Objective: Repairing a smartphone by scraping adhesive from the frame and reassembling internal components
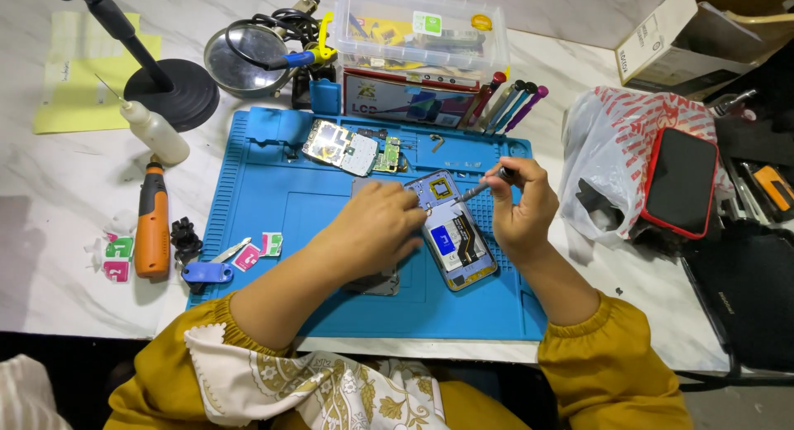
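2 hands meet over an opened phone [453,231] that lies back-off, slightly slanted, on the blue repair mat [281,211] near the middle of the worktop [58,190]. The left hand [372,231] rests curled on the phone's left edge, fingertips touching the frame near its far end; whether it pinches anything small I cannot tell. The right hand [523,205] is closed around a thin screwdriver [484,184], whose tip points down-left at the far end of the phone, close to the left fingertips.

Farther back on the mat lie a removed circuit board [341,146] and some small loose parts [437,140]. To the left sit an orange electric driver [151,227] and a small squeeze bottle [155,132]; to the right, a second phone in a red case [680,182] lies on a plastic bag [612,149].

Risks, as I judge them: the tip could slip off a tiny screw and scratch the board or nick the flat ribbon cable [470,240] running down the phone's middle, since both lie exposed just beside it. A freed screw could roll off among the loose parts. Uneven pressure from the left hand might let the slanted phone pivot under the tool.
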